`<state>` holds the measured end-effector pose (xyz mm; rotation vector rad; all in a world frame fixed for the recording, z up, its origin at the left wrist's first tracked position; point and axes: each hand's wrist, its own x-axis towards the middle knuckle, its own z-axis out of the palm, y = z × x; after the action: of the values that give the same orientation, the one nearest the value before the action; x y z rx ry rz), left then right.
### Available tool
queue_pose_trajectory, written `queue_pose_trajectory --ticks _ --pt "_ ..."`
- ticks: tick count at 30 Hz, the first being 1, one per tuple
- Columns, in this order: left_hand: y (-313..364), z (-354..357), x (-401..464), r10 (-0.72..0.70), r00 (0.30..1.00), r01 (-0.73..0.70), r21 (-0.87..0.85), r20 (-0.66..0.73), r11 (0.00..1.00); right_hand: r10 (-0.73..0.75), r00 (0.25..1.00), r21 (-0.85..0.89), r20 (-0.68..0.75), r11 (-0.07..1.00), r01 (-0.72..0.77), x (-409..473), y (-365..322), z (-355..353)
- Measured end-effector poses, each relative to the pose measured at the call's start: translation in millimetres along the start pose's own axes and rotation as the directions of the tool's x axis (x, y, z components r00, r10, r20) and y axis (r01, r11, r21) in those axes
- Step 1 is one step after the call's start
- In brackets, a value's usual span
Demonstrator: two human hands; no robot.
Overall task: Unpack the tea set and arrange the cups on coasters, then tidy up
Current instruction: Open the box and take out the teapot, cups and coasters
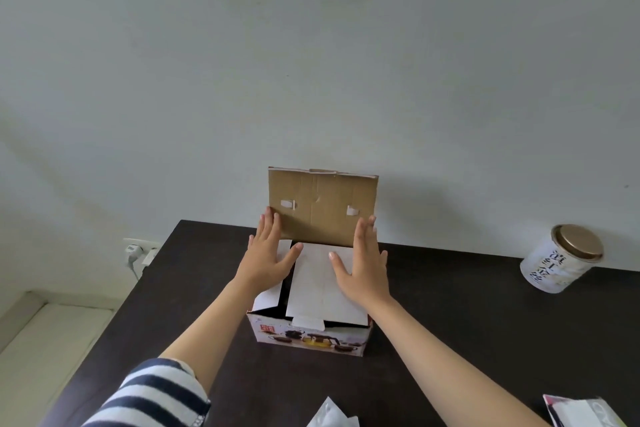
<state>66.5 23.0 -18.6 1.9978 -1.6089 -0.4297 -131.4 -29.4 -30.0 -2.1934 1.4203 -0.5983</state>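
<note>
The tea set box (pixel 311 340) stands on the dark table (pixel 450 340), its printed front showing a teapot and cups. Its brown lid flap (pixel 322 204) is upright at the back. A white inner flap (pixel 315 284) lies across the opening, with a smaller side flap on the left. My left hand (pixel 268 253) rests flat over the box's left side, fingers spread, fingertips at the lid's lower left. My right hand (pixel 363 267) lies flat on the white flap, fingers reaching the lid's lower right. What is inside the box is hidden.
A white tin (pixel 557 260) with a gold lid lies tilted at the table's far right. White crumpled paper (pixel 332 416) and a plastic packet (pixel 581 412) sit at the near edge. A wall socket with a plug (pixel 136 251) is at the left beyond the table.
</note>
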Motion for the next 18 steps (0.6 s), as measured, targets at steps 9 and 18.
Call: queue_pose_trajectory --ticks 9,18 --pt "-17 18 -3 -0.06 0.99 0.051 0.072 0.126 0.996 0.126 0.976 -0.272 0.18 0.959 -0.073 6 4 16" --pt "-16 18 -27 -0.084 0.987 0.074 0.079 0.14 0.994 0.136 0.969 -0.291 0.208 0.954 -0.071 -19 0 13"
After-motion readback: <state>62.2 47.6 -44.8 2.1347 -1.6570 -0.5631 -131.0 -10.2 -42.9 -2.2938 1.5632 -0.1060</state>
